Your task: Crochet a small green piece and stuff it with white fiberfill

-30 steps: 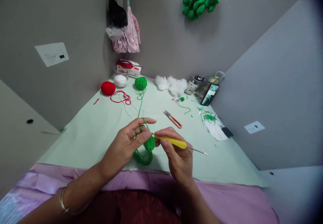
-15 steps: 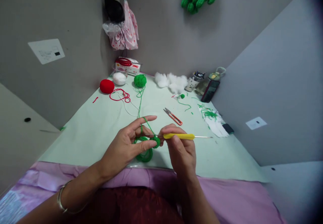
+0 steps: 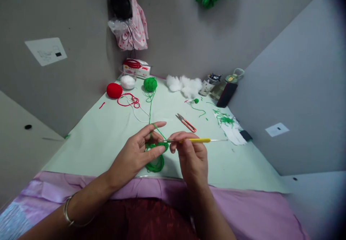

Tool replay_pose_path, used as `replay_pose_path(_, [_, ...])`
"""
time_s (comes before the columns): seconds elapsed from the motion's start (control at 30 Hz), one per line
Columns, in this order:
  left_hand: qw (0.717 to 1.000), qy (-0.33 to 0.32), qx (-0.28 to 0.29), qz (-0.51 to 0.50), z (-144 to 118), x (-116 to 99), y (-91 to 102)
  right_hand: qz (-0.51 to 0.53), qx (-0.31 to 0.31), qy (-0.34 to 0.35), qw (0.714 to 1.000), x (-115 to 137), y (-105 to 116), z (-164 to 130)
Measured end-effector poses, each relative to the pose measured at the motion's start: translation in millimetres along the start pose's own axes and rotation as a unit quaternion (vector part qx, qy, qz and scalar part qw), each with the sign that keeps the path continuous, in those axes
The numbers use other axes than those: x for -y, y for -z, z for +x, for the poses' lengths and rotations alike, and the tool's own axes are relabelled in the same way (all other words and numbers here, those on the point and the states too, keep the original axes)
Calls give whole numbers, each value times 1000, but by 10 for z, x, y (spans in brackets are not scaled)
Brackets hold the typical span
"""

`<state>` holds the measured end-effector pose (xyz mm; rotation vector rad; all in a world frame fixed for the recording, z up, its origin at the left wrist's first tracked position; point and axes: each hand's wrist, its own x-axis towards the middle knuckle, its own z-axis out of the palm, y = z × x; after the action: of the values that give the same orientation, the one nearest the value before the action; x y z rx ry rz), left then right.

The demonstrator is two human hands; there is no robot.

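My left hand (image 3: 137,151) pinches a small green crochet piece (image 3: 161,146) between thumb and middle finger, with the green yarn strand running over my raised forefinger. My right hand (image 3: 190,153) grips a yellow-handled crochet hook (image 3: 198,140), held level, its metal tip at the crochet piece. A loop of green crochet work (image 3: 154,165) hangs below my left hand onto the pale green table (image 3: 97,139). The strand leads back to a green yarn ball (image 3: 150,84) at the far side.
Orange-handled snips (image 3: 186,122) lie just beyond my hands. At the back are a red yarn ball (image 3: 114,90), a white ball in a cup (image 3: 128,82), white stuffing (image 3: 185,84), a dark phone (image 3: 226,95) and green yarn scraps on paper (image 3: 227,122).
My right hand has swung the hook from slanting down to level and lifted it slightly. The crochet piece has turned in my left fingers. The view has tilted a little downward.
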<state>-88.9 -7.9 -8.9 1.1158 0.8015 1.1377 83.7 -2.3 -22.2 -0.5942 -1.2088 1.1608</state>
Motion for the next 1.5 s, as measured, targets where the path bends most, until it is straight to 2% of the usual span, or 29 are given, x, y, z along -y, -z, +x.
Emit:
replay_pose_path(0.1, [1000,-3,-15,12,-10,-18,-8,56,-3,-17,998,25,-24,31])
replay_pose_path(0.2, [1000,-3,-21,18,-20,-35,-26,61,8,-18,998,57,-18,38])
replay_pose_path(0.43, [999,-9,-23,45,-10,-22,-48,-76,32,31,996,137,48,-42])
replay_pose_path(0.63, [993,-33,-42,109,-13,-26,-59,-228,62,115,965,212,41,-98])
replay_pose_path(0.73, [986,-49,-58,146,-32,-27,-71,-290,80,161,940,225,53,-120])
replay_pose_path(0.93, [983,-59,-70,160,-54,-13,-99,-344,78,225,908,196,63,-141])
replay_pose_path(1.0, [983,-59,-81,150,-53,-6,-121,-390,70,250,884,155,57,-151])
replay_pose_path(1.1, [988,-47,-100,107,-48,3,-158,-494,62,310,810,78,52,-176])
replay_pose_path(1.17, [996,-3,-78,31,-39,8,-171,-537,55,349,766,39,55,-189])
replay_pose_path(1.2, [998,30,-56,-18,-32,10,-171,-537,48,359,762,31,56,-191])
replay_pose_path(1.23, [995,64,-32,-66,-23,10,-168,-524,38,355,773,32,57,-190])
replay_pose_path(1.33, [981,128,14,-147,2,5,-150,-440,18,292,849,86,48,-177])
replay_pose_path(1.4, [981,124,10,-148,14,1,-144,-401,20,252,881,141,35,-175])
replay_pose_path(1.5, [985,92,-25,-142,21,3,-147,-371,16,222,902,200,18,-192])
